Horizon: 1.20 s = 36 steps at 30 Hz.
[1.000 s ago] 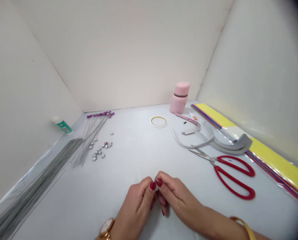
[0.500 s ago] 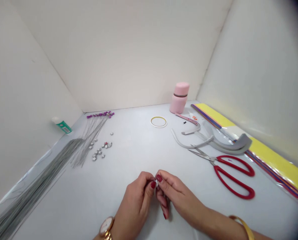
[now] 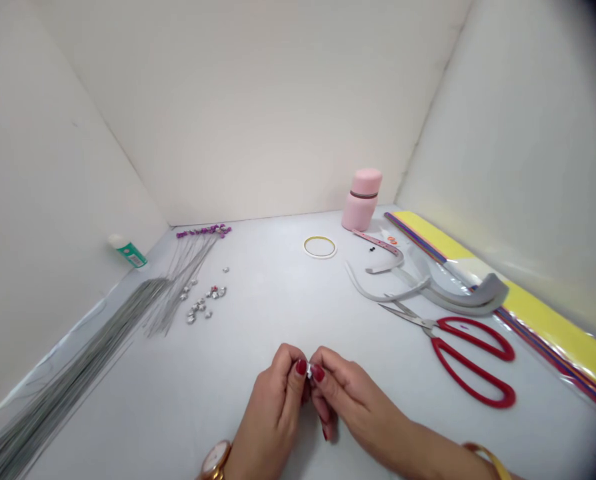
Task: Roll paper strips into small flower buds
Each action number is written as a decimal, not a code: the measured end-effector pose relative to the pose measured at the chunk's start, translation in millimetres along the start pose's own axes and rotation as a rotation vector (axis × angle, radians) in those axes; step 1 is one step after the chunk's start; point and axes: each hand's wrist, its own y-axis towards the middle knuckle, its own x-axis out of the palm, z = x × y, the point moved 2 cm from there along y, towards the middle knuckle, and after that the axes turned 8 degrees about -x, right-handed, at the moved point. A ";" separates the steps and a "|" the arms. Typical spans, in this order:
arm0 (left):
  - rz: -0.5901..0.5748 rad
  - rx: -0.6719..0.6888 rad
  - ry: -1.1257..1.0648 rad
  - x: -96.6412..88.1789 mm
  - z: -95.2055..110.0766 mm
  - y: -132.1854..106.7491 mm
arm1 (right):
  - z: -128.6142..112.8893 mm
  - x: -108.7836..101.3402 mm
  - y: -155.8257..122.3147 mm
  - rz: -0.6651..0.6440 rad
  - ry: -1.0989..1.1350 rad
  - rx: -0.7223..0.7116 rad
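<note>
Between my fingertips, near the front of the table, is a small silvery-white folded star (image 3: pixel 309 371), mostly hidden by the thumbs. My left hand (image 3: pixel 277 403) pinches it from the left with thumb and forefinger. From the other side my right hand (image 3: pixel 353 393) pinches it too, its lower fingers curled beneath. Several small silver stars (image 3: pixel 198 308) lie loose to the left, one (image 3: pixel 215 289) showing some red. To the right, red-handled scissors (image 3: pixel 431 325) rest with their blades slightly apart.
A bundle of grey wires (image 3: pixel 88 360) runs along the left, with purple-tipped wires (image 3: pixel 193 260) behind. A green-and-white tube (image 3: pixel 131 253) is by the left wall. A tape ring (image 3: pixel 320 256), pink flask (image 3: pixel 362 203), white-grey strips (image 3: pixel 458 300) and coloured sheets (image 3: pixel 538 307) are farther off.
My fingertips have shifted slightly on the small star; both thumbs now press side by side against it. The whole view has moved a little.
</note>
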 end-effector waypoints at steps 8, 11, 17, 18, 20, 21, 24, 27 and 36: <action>0.122 0.063 0.072 4.2 0.8 -5.0 | -2.5 -3.6 -4.4 -0.016 -0.397 -0.219; 0.144 0.072 0.018 8.2 -0.1 -5.5 | -2.4 -3.8 -4.1 0.000 -0.422 -0.272; 0.081 0.002 -0.055 6.5 2.2 -1.9 | -2.6 -2.6 -1.0 0.008 -0.268 -0.129; 0.061 0.007 -0.048 5.2 3.1 -1.7 | -3.1 -2.1 -0.6 0.014 -0.213 -0.099; 0.024 0.022 -0.020 2.8 4.3 -1.8 | -4.2 -1.2 -0.1 0.032 -0.100 -0.053; 0.012 0.033 0.003 1.9 4.4 -1.9 | -4.6 -0.9 0.1 0.042 -0.051 -0.034; 0.014 0.060 0.097 -0.2 2.0 -1.7 | -4.5 -0.2 0.6 0.075 0.064 0.012; 0.040 0.092 0.168 -1.4 -1.8 -0.8 | -2.1 1.5 1.5 0.084 0.175 0.060; 0.104 0.136 0.180 6.5 -2.2 -2.7 | -3.8 3.5 0.9 0.123 0.132 0.013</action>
